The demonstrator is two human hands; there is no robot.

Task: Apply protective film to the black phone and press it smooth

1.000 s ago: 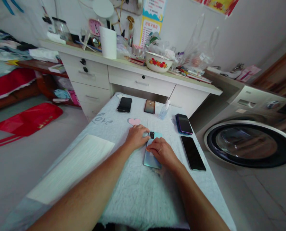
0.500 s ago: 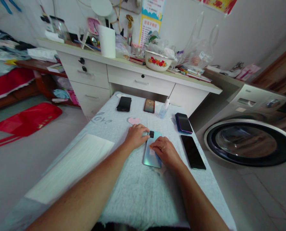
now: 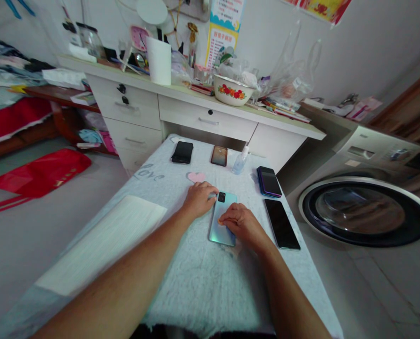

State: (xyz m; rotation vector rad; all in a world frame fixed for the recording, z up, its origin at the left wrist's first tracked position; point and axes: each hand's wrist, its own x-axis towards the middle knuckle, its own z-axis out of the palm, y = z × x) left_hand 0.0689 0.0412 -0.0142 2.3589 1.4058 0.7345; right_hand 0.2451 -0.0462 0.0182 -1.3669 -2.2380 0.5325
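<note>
A pale blue-green smartphone (image 3: 217,234) lies back up on the cloth-covered table, its dark camera block at the top left. My left hand (image 3: 200,198) grips the phone's upper left edge with thumb and fingertips. Over the middle of the phone's back, my right hand (image 3: 241,220) is closed in a pinch, fingertips down at the surface. A small orange bit shows at those fingertips; its kind is too small to tell. My right hand covers part of the phone's right side.
Right of my hands lie a black-screened phone (image 3: 282,225) and stacked phones (image 3: 269,181). Farther back are a clear spray bottle (image 3: 240,160), a brownish phone case (image 3: 218,155) and a dark phone (image 3: 182,152). A white sheet (image 3: 103,245) lies left; a washing machine (image 3: 358,155) stands right.
My right fingertips have shifted slightly down and left on the phone's back. A pinkish patch seen beneath them earlier no longer shows. My left hand stays at the phone's edge.
</note>
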